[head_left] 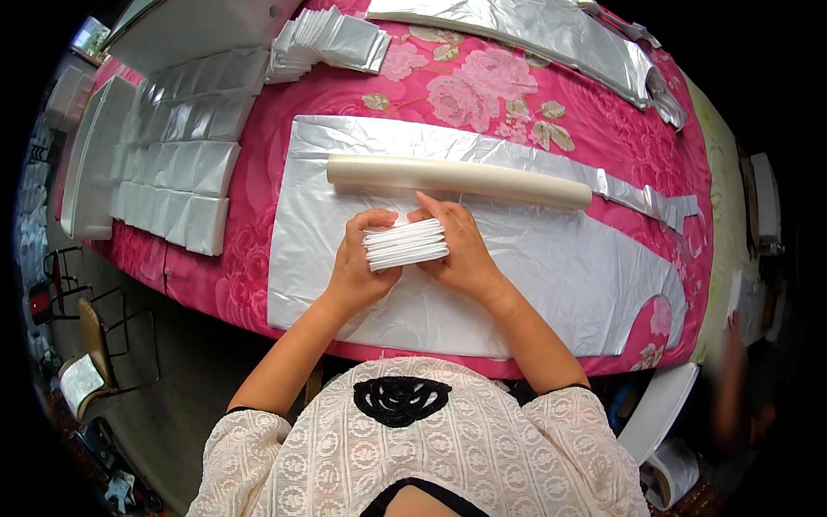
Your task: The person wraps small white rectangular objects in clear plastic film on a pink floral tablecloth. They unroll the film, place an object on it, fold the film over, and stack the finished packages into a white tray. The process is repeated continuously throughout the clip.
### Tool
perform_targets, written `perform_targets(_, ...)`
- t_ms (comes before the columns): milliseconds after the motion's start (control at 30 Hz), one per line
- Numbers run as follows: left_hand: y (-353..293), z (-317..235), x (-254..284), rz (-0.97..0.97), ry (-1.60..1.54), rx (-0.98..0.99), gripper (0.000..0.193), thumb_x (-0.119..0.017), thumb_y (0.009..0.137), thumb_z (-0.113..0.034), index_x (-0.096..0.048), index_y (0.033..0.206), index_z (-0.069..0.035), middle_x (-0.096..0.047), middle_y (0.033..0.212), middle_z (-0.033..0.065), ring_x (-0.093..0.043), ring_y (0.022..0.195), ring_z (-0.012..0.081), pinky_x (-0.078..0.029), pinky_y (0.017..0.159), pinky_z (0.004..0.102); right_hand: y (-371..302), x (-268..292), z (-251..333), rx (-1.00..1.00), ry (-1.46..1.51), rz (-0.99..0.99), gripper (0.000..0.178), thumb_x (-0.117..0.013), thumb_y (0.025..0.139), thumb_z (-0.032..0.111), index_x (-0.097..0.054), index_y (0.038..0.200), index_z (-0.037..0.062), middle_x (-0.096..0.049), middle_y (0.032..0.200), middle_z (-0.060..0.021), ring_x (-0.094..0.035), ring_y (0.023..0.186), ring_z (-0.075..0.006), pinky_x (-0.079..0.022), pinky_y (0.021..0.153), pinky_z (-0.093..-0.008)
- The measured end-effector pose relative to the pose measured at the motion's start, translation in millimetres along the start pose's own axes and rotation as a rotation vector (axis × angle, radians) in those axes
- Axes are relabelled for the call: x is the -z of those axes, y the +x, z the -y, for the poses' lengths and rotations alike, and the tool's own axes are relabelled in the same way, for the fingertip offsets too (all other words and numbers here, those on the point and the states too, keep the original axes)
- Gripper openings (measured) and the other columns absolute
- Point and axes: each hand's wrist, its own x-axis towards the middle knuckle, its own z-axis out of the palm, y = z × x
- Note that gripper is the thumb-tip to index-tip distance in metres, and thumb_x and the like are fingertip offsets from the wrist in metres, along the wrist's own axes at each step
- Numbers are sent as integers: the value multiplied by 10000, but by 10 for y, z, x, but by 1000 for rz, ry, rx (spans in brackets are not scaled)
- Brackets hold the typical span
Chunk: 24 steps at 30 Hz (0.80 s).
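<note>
Between my two hands sits a thick stack of folded white plastic bags (405, 245), its layered edges turned toward me. My left hand (355, 267) grips the stack's left end, and my right hand (463, 246) closes round its right end. Beneath them a large silvery-white plastic bag (551, 284) lies spread flat, with a curved cutout at its right side. A long cream-coloured tube (457, 179) rests across this bag just beyond my fingers.
Rows of folded plastic bags (177, 164) fill the table's left side beside a white bin (93, 164). A loose pile of folded bags (327, 43) stands farther back. Flat bags (525, 34) lie at the far edge of the pink flowered cloth (482, 82). Another person's blurred arm (730, 379) shows at right.
</note>
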Motion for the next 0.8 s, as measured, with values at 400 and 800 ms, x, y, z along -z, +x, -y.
perform_targets(400, -7, -5, 1, 4, 4, 33, 617, -663, 642, 35, -350, 1170, -31, -529, 1086, 144, -560, 959, 278, -460, 832, 348, -8, -10, -14, -2, 1, -9, 789, -725, 631, 76, -361, 1331, 44, -592, 1120, -64, -465, 1082, -281, -334, 962, -398)
perform_targets(800, -4, -31, 6, 11, -5, 56, 585, -646, 675, 64, -363, 1177, -33, -514, 1086, 111, -539, 952, 208, -446, 830, 301, -6, 5, -8, -16, 16, 5, 760, -713, 642, 87, -367, 1316, 27, -588, 1118, -74, -469, 1090, -295, -333, 961, -409)
